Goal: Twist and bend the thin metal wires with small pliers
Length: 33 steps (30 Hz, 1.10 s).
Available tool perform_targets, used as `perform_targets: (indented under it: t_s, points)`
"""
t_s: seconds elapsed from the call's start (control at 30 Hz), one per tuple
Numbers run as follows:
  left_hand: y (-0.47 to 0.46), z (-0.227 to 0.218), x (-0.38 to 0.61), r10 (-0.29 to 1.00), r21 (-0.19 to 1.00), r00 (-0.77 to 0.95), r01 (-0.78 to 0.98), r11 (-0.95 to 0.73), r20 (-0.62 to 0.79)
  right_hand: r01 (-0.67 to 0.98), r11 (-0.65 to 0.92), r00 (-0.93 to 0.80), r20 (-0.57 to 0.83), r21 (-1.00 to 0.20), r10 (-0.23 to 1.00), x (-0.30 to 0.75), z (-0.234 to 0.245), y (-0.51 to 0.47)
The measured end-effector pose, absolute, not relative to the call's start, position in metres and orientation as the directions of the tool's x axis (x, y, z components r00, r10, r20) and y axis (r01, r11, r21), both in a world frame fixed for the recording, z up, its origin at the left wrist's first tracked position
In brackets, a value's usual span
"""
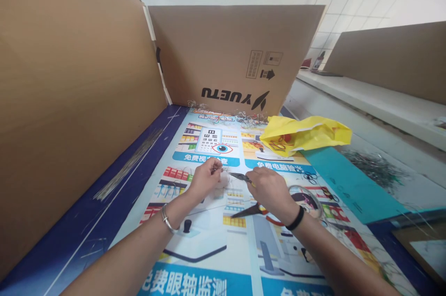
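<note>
Slim dark metal pliers (240, 177) sit clamped in the person's right hand (270, 189), well inside the dark blue table's (76, 231) edges, beside the left hand (207, 177), fingertips together on something I can't make out, a crumpled yellow bag (327, 133) lying toward the far right corner.

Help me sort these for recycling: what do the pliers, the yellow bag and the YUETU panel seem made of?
Pliers: probably steel, dark and dull at the tapered tips; the right hand hides most of the handles.
Yellow bag: thin plastic or nonwoven fabric, unclear which; its walls fold and crease.
YUETU panel: most likely cardboard, matte brown with black print.
</note>
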<state>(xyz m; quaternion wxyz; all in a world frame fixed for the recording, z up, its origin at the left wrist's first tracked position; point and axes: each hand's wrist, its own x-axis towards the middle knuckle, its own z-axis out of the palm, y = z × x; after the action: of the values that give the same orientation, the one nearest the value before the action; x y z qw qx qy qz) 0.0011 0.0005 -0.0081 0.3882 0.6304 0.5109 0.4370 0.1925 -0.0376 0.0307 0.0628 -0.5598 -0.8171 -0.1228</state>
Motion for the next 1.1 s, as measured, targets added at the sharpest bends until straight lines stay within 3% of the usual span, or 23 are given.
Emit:
perform_targets:
  t_s: [0.37, 0.6, 0.8, 1.1]
  points:
    - [-0.003, -0.006, 0.004, 0.999, 0.987, 0.045, 0.161, -0.014, 0.007, 0.931, 0.338, -0.355, 0.129, 0.135, 0.926, 0.189, 0.034, -0.039]
    - [-0.005, -0.011, 0.004, 0.997, 0.964, 0.065, 0.26, -0.048, 0.032, 0.911, 0.375, -0.4, 0.153, 0.171, 0.903, 0.19, 0.033, -0.039]
    - [-0.003, -0.013, 0.003, 0.998, 0.935, 0.064, 0.353, -0.041, 0.019, 0.909, 0.377, -0.396, 0.086, 0.178, 0.914, 0.188, 0.034, -0.042]
    - [-0.003, -0.012, 0.002, 0.998, 0.939, 0.058, 0.342, -0.041, 0.023, 0.944, 0.318, -0.319, 0.0, 0.089, 0.948, 0.186, 0.035, -0.039]
